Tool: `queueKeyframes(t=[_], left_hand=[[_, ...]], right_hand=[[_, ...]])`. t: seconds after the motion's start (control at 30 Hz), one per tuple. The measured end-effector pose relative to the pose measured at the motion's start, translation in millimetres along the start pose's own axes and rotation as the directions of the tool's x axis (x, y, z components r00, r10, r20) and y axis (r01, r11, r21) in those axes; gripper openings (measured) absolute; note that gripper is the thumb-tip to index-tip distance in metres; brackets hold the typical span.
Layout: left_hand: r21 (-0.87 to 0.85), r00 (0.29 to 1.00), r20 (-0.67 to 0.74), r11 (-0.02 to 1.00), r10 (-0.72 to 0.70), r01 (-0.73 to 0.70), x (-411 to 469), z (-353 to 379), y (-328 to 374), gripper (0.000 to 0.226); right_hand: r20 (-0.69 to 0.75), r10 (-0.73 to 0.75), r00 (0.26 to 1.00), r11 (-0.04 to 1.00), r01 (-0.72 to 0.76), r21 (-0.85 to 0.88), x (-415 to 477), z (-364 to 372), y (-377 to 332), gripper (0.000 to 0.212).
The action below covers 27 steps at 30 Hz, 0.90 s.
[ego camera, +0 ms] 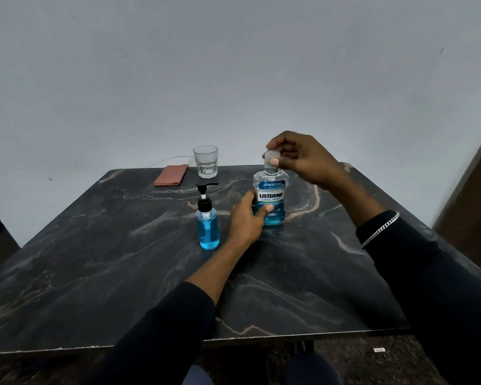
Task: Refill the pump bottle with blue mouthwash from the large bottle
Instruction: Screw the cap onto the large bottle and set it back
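The large mouthwash bottle [271, 194] stands upright on the dark marble table [122, 273], with blue liquid in its lower part. My left hand [246, 220] grips its lower body from the left. My right hand [297, 158] pinches the clear cap [271, 156] on the bottle's neck from above. The small pump bottle [207, 227], with a black pump head and holding blue liquid, stands just left of my left hand, apart from it.
A clear drinking glass [205, 162] stands at the far edge of the table, behind the pump bottle. A folded pink cloth [170, 175] lies to its left. A grey wall rises behind the table.
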<state>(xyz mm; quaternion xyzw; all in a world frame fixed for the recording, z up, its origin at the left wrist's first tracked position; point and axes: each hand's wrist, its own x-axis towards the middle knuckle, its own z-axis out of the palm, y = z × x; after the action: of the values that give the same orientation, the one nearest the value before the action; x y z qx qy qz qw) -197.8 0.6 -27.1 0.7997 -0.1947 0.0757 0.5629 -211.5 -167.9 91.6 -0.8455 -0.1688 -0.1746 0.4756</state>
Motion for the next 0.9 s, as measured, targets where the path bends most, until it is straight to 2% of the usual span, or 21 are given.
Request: queueKeyframes(t=[0.1,0.2,0.3,0.4,0.5,0.53,0.57,0.63,0.67,0.73,0.77,0.8,0.9], left_hand=[[0.021,1.000,0.004,1.000,0.004,-0.004,0.0,-0.6,0.8,0.040],[0.036,1.000,0.008,0.999,0.004,-0.005,-0.1,-1.0,1.7,0.041],[0.048,1.000,0.005,0.999,0.010,-0.011,-1.1,-0.7,1.6,0.041],[0.060,1.000,0.003,0.998,0.007,-0.007,-2.1,-0.5,2.1,0.041],[0.053,1.000,0.012,0.999,-0.005,0.004,-2.2,-0.5,2.7,0.042],[0.053,1.000,0.014,0.999,-0.006,0.006,-2.4,-0.7,2.8,0.042],[0.053,1.000,0.014,0.999,-0.006,0.005,-2.8,-0.8,2.8,0.042],[0.053,1.000,0.016,0.999,-0.006,0.005,-3.0,-0.9,2.0,0.042],[0.054,1.000,0.019,0.999,-0.006,0.005,-2.9,-1.0,1.9,0.043],[0.056,1.000,0.020,0.998,-0.008,0.007,-2.6,-1.0,1.9,0.043],[0.057,1.000,0.022,0.998,-0.011,0.009,-2.4,-1.1,2.0,0.044],[0.057,1.000,0.025,0.998,-0.015,0.014,-2.4,-1.1,2.4,0.045],[0.060,0.999,0.028,0.998,-0.018,0.016,-2.3,-1.2,2.8,0.045]], right_hand=[[0.184,0.034,0.982,0.932,0.035,-0.360,15.6,-15.3,-19.0,0.035],[0.274,0.117,0.955,0.830,0.058,-0.555,29.9,-21.0,-37.8,0.034],[0.279,0.197,0.940,0.761,0.033,-0.648,38.6,-20.7,-47.3,0.029],[0.238,0.254,0.937,0.668,0.008,-0.744,45.9,-13.1,-49.7,0.055],[0.168,0.259,0.951,0.464,0.030,-0.885,49.3,0.1,-48.6,0.081],[0.160,0.286,0.945,0.430,0.023,-0.903,49.2,2.8,-49.0,0.085],[0.157,0.313,0.937,0.430,0.008,-0.903,48.6,3.3,-49.5,0.087],[0.191,0.326,0.926,0.537,-0.015,-0.843,47.9,-2.1,-52.8,0.087],[0.226,0.315,0.922,0.625,-0.022,-0.780,48.6,-6.2,-54.6,0.080],[0.336,0.300,0.893,0.736,0.008,-0.677,47.8,-12.3,-60.4,0.046],[0.373,0.295,0.879,0.738,0.038,-0.674,48.0,-13.8,-62.4,0.034],[0.380,0.290,0.878,0.712,0.067,-0.699,48.2,-13.8,-63.2,0.029],[0.323,0.263,0.909,0.637,0.088,-0.766,48.7,-8.7,-62.0,0.030]])
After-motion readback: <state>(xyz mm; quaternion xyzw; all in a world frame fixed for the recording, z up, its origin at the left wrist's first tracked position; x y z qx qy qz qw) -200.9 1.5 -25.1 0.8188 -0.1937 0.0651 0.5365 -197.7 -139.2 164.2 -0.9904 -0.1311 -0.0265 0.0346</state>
